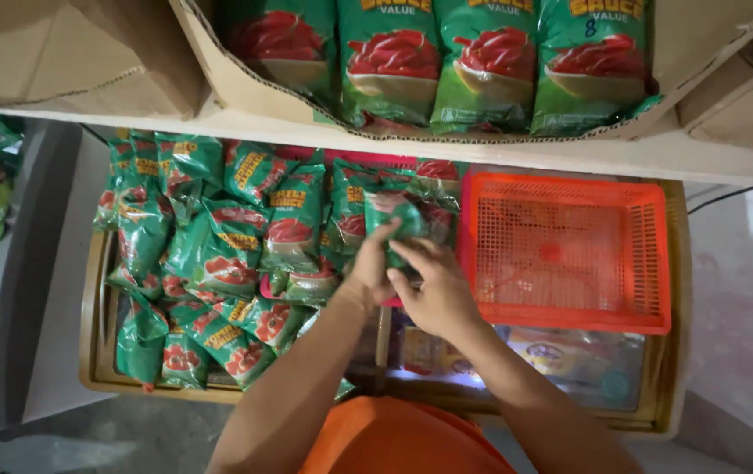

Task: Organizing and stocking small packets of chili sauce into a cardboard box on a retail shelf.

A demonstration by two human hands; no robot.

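Fingers [391, 230] of the left hand [372, 268] are curled closed around a green sauce sachet [403, 215], gripping its lower edge. Fingers of the right hand [436, 294] are bent against the same sachet from below, pinching its bottom corner. The sachet is a glossy, crinkled foil-plastic pouch, green with a red picture and a yellow band, held upright above the heap of sachets [218, 254], just left of the orange basket [565, 250].

The heap consists of identical shiny pouches, loosely piled and overlapping at varied angles, resting on the glass-topped display case [96, 351] with a tan rounded frame. The basket is rigid moulded plastic, rectangular, with a fine lattice floor and walls; it lies on the same case, to the right of the hands. Above, a torn corrugated cardboard carton [245, 96] on a pale shelf [570, 154] holds larger green pouches [482, 61] standing in a row.
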